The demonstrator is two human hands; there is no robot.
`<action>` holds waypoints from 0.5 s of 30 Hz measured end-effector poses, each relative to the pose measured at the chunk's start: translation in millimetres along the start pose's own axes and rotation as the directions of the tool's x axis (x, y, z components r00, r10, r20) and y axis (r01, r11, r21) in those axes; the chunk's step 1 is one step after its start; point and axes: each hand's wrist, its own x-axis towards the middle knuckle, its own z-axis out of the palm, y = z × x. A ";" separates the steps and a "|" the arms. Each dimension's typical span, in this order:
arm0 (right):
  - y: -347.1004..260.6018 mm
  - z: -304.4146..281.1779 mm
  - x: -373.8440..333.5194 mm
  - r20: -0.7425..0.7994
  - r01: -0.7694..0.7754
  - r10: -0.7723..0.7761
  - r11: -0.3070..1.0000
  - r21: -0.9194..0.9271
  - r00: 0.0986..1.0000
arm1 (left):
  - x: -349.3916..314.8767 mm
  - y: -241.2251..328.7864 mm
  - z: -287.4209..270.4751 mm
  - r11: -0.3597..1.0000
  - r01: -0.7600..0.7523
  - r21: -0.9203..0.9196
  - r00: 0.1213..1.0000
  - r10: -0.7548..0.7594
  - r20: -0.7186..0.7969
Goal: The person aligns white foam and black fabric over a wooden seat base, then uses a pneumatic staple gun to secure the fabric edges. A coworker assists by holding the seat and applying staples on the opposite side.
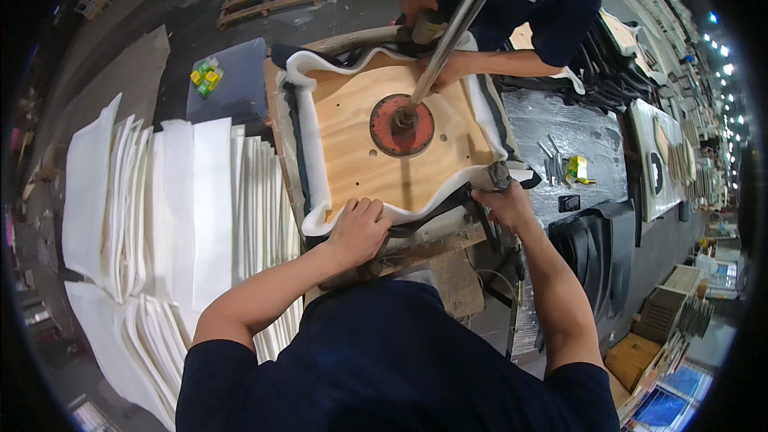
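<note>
A wooden seat board (344,128) lies in front of me, wrapped at its edges by white padding (316,168) and black cover fabric (432,222). My left hand (362,230) is closed over the near edge, its fingers curled onto the padding. At the near right corner, my right hand (510,206) grips a staple gun (498,176) with its head close to the padding. A round red press plate (402,126) on a slanted metal rod (460,24) bears down on the board's middle. What lies under the board is mostly hidden.
Across the board, another person's hand (450,70) touches the far edge; a second tool (430,28) is by their other hand. White padding sheets (192,208) stand stacked at left. Right, a wrapped table (588,132) bears staple strips and a yellow-green box (577,168), beside black sheets (596,248).
</note>
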 end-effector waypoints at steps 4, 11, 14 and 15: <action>-7.4 -2.0 2.3 0.043 -0.086 0.087 0.995 -0.041 0.995 | 5.5 -11.9 4.9 1.000 -0.008 0.001 0.994 0.007 0.109; -8.3 0.2 1.5 0.054 -0.105 0.108 0.993 -0.060 0.993 | 1.2 -24.4 11.8 0.993 0.003 -0.120 1.000 0.000 0.028; -1.9 0.5 4.8 0.037 -0.104 0.111 0.985 -0.137 0.993 | 0.7 -30.4 16.1 0.976 0.004 -0.219 0.999 -0.014 -0.043; 2.5 0.2 6.4 0.030 -0.105 0.111 0.980 -0.170 0.993 | 1.2 -30.7 17.7 0.971 0.002 -0.238 0.998 -0.018 -0.064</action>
